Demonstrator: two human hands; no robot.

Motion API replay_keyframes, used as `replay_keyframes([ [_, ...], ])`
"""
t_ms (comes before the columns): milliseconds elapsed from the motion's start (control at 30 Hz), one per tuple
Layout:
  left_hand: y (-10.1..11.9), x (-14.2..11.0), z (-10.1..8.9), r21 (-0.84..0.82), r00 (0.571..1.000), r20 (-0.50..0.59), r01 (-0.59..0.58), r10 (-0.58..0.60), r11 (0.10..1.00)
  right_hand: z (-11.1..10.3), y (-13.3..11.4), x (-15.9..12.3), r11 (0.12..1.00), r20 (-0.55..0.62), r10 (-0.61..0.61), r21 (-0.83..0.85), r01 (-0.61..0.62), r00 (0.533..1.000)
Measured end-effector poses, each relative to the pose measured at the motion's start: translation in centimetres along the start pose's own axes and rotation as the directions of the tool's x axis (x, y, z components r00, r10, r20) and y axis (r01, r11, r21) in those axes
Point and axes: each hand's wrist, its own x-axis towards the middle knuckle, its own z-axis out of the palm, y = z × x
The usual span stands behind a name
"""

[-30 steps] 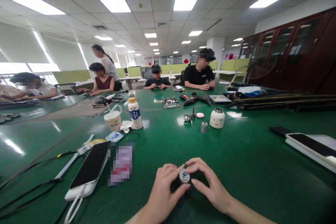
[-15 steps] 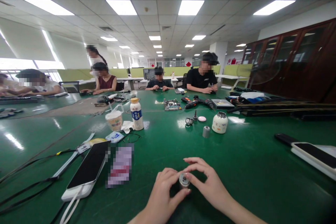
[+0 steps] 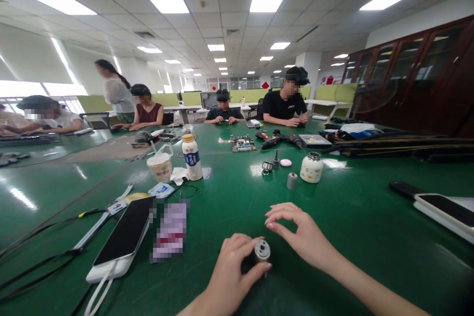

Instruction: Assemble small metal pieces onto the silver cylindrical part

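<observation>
My left hand (image 3: 231,269) is closed around a small silver cylindrical motor-like part (image 3: 261,252), holding it upright just above the green table (image 3: 333,217). My right hand (image 3: 301,232) hovers a little above and to the right of the part with its fingers loosely curled and apart, holding nothing. Further back on the table lie a small grey cylinder (image 3: 292,180), a metal ring part (image 3: 267,166) and a white round jar (image 3: 311,168).
A phone on a white power bank (image 3: 124,239) lies left of my hands, with cables. A milk bottle (image 3: 192,157) and a cup in a bag (image 3: 160,166) stand behind. Phones (image 3: 440,207) lie at right. Several people sit at the far side, near a circuit board (image 3: 242,144) and a drill (image 3: 277,141).
My right hand has lifted off the silver part and drawn back to the right. The left hand keeps hold of it. A standing person at the back left has walked further left.
</observation>
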Motion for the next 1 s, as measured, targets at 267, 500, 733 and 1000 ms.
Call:
replay_keyframes([
  [267, -0.3, 0.0, 0.2, -0.005, 1.000, 0.004, 0.009, -0.009, 1.000, -1.0, 7.0, -1.3, 0.986, 0.064, 0.031, -0.164, -0.020, 0.997],
  [500, -0.4, 0.0, 0.2, -0.035, 0.999, 0.028, 0.027, -0.026, 0.999, -1.0, 5.8, -1.4, 0.993, 0.091, 0.110, -0.047, -0.106, 0.990],
  [733, -0.3, 0.1, 0.1, -0.059, 0.999, 0.045, 0.021, -0.019, 0.998, 1.0, 0.3, -2.0, 0.957, 0.030, 0.094, 0.272, -0.098, 0.995],
  [1000, -0.1, 0.2, 0.1, -0.056, 0.999, 0.036, 0.000, 0.002, 0.998, 2.4, -1.3, -2.7, 0.974, 0.027, 0.051, 0.220, -0.055, 0.998],
])
